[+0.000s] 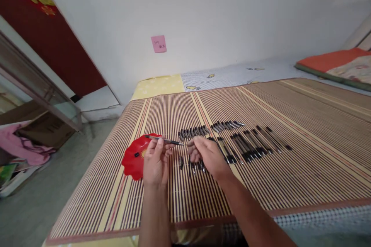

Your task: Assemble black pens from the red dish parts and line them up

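Observation:
My left hand (156, 160) is closed on a pen (171, 141) with a dark grip, held nearly level, its tip pointing right. Beside that tip, my right hand (204, 152) has its fingers curled together; whether something small is in them is hidden. A red scalloped dish (130, 162) lies partly behind my left hand, with a small black piece (137, 154) in it. Rows of black pen parts (227, 125) lie beyond my hands. To the right, several pens (246, 146) lie side by side. More short pen parts (181, 162) lie between and under my hands.
A striped bamboo mat (261, 185) covers the bed. Folded orange bedding (330, 60) lies at the far right. A pink note (159, 44) is stuck on the white wall. On the floor at left are a cardboard box (48, 133) and a pink cloth (24, 144).

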Demonstrator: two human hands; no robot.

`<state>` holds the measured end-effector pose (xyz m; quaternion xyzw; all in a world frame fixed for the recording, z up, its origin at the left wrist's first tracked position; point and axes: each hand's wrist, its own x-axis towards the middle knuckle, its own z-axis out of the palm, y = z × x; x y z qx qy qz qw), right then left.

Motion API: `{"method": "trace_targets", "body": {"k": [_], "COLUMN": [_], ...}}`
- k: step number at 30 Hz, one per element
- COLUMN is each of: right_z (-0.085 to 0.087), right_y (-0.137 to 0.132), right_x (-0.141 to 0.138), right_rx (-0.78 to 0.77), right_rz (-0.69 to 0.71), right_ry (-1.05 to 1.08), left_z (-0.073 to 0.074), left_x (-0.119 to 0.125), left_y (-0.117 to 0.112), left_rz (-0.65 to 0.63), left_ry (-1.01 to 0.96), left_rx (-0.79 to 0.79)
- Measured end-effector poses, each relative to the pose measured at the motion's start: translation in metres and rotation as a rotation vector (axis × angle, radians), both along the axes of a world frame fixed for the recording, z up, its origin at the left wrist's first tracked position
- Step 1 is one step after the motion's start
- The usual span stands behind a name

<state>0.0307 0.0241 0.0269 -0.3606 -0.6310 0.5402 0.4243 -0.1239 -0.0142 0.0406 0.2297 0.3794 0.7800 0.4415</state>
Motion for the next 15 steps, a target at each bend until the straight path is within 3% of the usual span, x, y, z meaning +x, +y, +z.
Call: {"method": "trace_targets", "body": {"k": [4, 6, 10, 15], "right_z": [-0.010, -0.017, -0.029, -0.030], "right_y": [0.012, 0.012, 0.009, 0.014], "right_x": [-0.013, -0.024, -0.046, -0.042], "right_rx": [0.462, 0.604, 0.686, 0.641], "right_rz": [0.147, 0.255, 0.295, 0.236], "right_ry": [-0.615, -0.842, -1.014, -0.944], "left_z": [-0.007, -0.010, -0.012, -0.013], "left_x": [-0.017, -0.020, -0.020, -0.022], "left_y": [0.002, 0.002, -0.001, -0.004], "left_rz": [0.092, 0.108, 0.103, 0.090], "left_ry": [-0.202, -0.217, -0.197, -0.120], "left_rx": [-0.035, -0.035, -0.057, -0.104]}}
